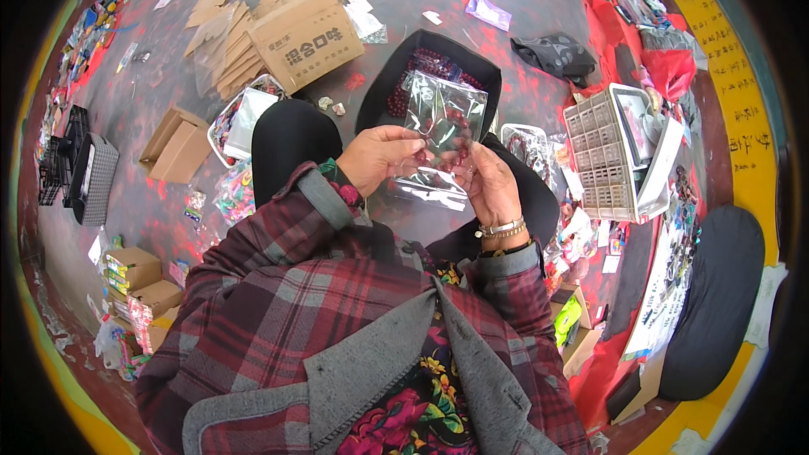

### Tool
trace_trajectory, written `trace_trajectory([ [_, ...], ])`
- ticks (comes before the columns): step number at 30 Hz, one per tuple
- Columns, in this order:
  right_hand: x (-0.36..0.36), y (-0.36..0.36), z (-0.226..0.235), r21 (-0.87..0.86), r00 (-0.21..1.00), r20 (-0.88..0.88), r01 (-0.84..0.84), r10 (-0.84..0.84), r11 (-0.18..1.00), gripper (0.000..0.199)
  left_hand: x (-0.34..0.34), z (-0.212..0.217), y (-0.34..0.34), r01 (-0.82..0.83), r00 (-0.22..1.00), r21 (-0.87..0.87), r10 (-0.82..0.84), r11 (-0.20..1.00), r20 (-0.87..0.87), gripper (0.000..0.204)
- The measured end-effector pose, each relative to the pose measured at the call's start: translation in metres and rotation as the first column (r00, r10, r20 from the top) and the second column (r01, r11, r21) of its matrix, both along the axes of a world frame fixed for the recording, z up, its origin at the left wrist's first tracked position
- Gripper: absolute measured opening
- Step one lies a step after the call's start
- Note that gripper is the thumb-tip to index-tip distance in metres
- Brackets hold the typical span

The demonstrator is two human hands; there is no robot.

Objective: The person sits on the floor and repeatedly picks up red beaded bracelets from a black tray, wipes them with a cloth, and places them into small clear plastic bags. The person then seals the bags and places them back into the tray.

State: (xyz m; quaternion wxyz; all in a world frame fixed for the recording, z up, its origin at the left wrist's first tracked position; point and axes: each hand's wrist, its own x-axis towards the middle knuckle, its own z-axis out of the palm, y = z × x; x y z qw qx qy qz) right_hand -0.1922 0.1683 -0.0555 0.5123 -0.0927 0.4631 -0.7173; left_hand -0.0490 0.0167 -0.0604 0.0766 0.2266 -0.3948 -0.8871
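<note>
A clear plastic bag (pixel 448 101) is stretched between my two hands, above my knees. Dark red beads (pixel 459 122) show through the film; whether they are strung together I cannot tell. My left hand (pixel 379 157) pinches the bag's left side between thumb and fingers. At the lower right corner my right hand (pixel 492 188), with bracelets on its wrist, grips the film. Just beyond the bag is a black fabric bin (pixel 379 76). Inside it lie strands of dark red beads (pixel 398 99), partly hidden by the bag.
A cardboard box (pixel 308 40) and flattened cardboard (pixel 232 63) lie far left. White baskets flank my knees, including a filled one (pixel 221 139). A larger cream crate (pixel 597 156) stands at right, near a black cloth bag (pixel 554 57). An opened small carton (pixel 175 145) sits left.
</note>
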Motion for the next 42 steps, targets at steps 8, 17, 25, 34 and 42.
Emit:
trace_trajectory([
  [8, 0.000, 0.000, -0.006, -0.031, 0.996, -0.079, 0.045, -0.047, 0.999, 0.017, 0.001, -0.004, 0.001, 0.126, 0.989, 0.137, -0.115, 0.983, -0.088, 0.021],
  [17, -0.001, 0.006, 0.005, -0.088, 0.985, -0.174, -0.022, 0.007, 0.996, 0.050, 0.002, -0.001, -0.001, -0.021, 0.984, 0.171, 0.050, 0.985, -0.170, 0.020],
  [25, 0.019, -0.006, -0.004, -0.008, 0.969, -0.240, 0.049, -0.050, 0.999, 0.017, -0.003, -0.009, 0.004, -0.149, 0.955, 0.234, 0.201, 0.961, -0.220, 0.018],
  [34, 0.022, -0.008, 0.000, -0.001, 0.882, -0.457, 0.130, -0.117, 0.991, 0.008, -0.003, -0.010, 0.014, -0.105, 0.945, 0.269, 0.180, 0.957, -0.274, 0.018],
  [42, 0.010, -0.002, 0.013, -0.059, 0.656, -0.743, 0.133, -0.133, 0.989, 0.007, -0.003, -0.022, 0.026, 0.225, 0.974, 0.167, -0.223, 0.960, -0.031, 0.035],
])
